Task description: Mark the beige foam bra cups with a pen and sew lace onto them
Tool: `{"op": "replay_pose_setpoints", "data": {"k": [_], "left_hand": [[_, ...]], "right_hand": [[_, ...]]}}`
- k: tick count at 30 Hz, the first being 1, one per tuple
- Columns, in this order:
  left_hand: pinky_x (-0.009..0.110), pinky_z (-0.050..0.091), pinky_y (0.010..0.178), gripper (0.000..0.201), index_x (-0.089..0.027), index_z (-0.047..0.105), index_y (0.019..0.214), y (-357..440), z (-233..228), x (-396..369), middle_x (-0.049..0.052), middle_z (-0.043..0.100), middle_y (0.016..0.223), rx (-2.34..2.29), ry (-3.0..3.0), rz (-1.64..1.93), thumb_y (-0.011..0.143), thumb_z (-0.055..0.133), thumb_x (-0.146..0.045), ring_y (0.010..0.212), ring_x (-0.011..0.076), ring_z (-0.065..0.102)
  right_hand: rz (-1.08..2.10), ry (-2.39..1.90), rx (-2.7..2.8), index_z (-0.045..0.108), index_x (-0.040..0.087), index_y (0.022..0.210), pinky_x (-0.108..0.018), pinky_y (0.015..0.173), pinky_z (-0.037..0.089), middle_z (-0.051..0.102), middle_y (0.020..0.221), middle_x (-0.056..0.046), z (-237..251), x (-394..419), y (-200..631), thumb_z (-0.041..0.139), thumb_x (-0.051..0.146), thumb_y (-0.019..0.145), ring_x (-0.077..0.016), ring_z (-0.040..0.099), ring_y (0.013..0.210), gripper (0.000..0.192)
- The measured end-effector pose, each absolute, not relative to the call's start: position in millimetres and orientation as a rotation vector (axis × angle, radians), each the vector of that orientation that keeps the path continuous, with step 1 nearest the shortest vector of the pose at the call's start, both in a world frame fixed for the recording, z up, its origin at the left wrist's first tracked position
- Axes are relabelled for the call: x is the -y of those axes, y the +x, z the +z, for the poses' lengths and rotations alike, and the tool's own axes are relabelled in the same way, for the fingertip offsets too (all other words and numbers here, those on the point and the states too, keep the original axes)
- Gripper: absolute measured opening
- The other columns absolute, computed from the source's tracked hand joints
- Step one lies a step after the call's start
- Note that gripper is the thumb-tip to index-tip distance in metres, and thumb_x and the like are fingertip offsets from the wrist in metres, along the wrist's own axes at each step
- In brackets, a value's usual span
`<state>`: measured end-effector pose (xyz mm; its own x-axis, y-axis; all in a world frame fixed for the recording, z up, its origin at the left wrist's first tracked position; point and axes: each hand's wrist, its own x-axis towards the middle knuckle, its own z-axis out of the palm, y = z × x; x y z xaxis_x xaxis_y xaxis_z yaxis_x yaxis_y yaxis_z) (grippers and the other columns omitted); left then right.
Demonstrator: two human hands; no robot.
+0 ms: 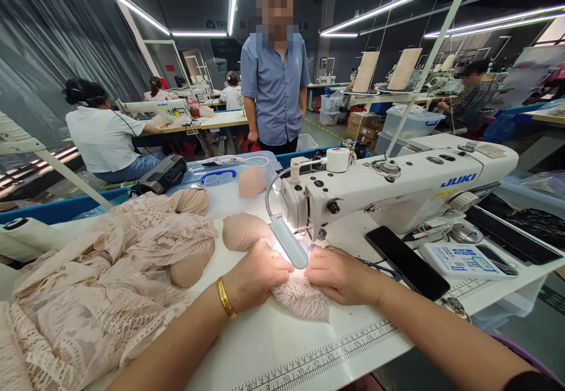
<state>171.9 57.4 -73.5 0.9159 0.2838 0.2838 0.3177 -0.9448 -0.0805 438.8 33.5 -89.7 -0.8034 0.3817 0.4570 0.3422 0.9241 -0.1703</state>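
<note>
Two hands close to needle. Your left hand [258, 273] curled down, pressing lace piece [300, 298] flat on sewing table [273, 344]. Your right hand [338, 274] also closed down on lace, just beside sewing machine [397, 188] head. Lamp [289, 242] hides needle. Fingertips could get poked if you push too near. Lace could bunch under your fingers, seam goes crooked. Phone [406, 261] near your right arm could get bumped off.

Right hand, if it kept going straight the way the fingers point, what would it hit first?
The right hand points left toward the needle area, so it would probably meet the left hand first, over the lace piece both press down. The lamp hangs just above; depth there is unclear.
</note>
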Motion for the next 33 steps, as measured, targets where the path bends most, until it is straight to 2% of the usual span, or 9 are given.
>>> {"op": "replay_pose_setpoints", "data": {"k": [10, 13, 20, 25, 29, 33], "left_hand": [[0.038, 0.025, 0.071, 0.029, -0.018, 0.039, 0.064, 177.9, -73.3, -57.9, -0.004, 0.056, 0.067, 0.436, -2.786, -0.464, 0.053, 0.056, 0.003, 0.063, 0.0154, 0.039], [0.038, 0.026, 0.070, 0.028, -0.019, 0.040, 0.063, 181.3, -76.6, -58.8, -0.003, 0.052, 0.065, 0.430, -2.714, -0.517, 0.057, 0.057, 0.002, 0.061, 0.0154, 0.036], [0.038, 0.031, 0.067, 0.026, -0.020, 0.045, 0.064, 190.9, -78.7, -55.3, -0.001, 0.049, 0.064, 0.488, -2.590, -0.577, 0.068, 0.054, 0.004, 0.060, 0.0161, 0.038], [0.040, 0.035, 0.070, 0.025, -0.021, 0.052, 0.069, 195.3, -84.2, -56.0, 0.001, 0.053, 0.068, 0.596, -2.558, -0.519, 0.076, 0.053, 0.003, 0.063, 0.0179, 0.043], [0.040, 0.037, 0.073, 0.026, -0.021, 0.055, 0.071, 197.4, -86.3, -57.6, 0.002, 0.057, 0.072, 0.610, -2.532, -0.598, 0.084, 0.054, 0.002, 0.066, 0.0182, 0.046], [0.039, 0.037, 0.071, 0.029, -0.020, 0.053, 0.067, 200.1, -84.5, -55.3, 0.001, 0.053, 0.067, 0.634, -2.534, -0.628, 0.087, 0.055, 0.000, 0.063, 0.0174, 0.045]], "right_hand": [[0.044, -0.697, 2.550, 0.047, 0.023, 0.075, -0.032, 0.070, 0.035, 0.051, 0.071, 0.000, -101.9, -40.2, 443.5, 0.046, 0.006, 0.083, -0.0188, 0.037, 0.069, 0.019], [0.041, -0.787, 2.558, 0.051, 0.023, 0.078, -0.032, 0.071, 0.037, 0.055, 0.074, -0.001, -103.2, -42.0, 445.6, 0.048, 0.005, 0.083, -0.0203, 0.040, 0.072, 0.019], [0.084, -0.974, 2.497, 0.065, 0.020, 0.103, -0.034, 0.078, 0.043, 0.065, 0.084, -0.006, -103.1, -43.9, 447.3, 0.048, 0.002, 0.085, -0.0240, 0.052, 0.083, 0.031], [0.130, -1.133, 2.474, 0.068, 0.019, 0.110, -0.035, 0.078, 0.048, 0.067, 0.082, -0.007, -102.1, -45.7, 446.4, 0.049, 0.005, 0.088, -0.0259, 0.057, 0.088, 0.032], [0.151, -1.254, 2.428, 0.071, 0.016, 0.112, -0.037, 0.084, 0.051, 0.072, 0.095, -0.010, -103.8, -49.9, 443.8, 0.049, 0.007, 0.091, -0.0263, 0.063, 0.094, 0.032], [0.186, -1.315, 2.416, 0.073, 0.016, 0.111, -0.037, 0.087, 0.053, 0.073, 0.101, -0.012, -102.1, -51.0, 442.3, 0.050, 0.007, 0.092, -0.0269, 0.065, 0.098, 0.031]]}}
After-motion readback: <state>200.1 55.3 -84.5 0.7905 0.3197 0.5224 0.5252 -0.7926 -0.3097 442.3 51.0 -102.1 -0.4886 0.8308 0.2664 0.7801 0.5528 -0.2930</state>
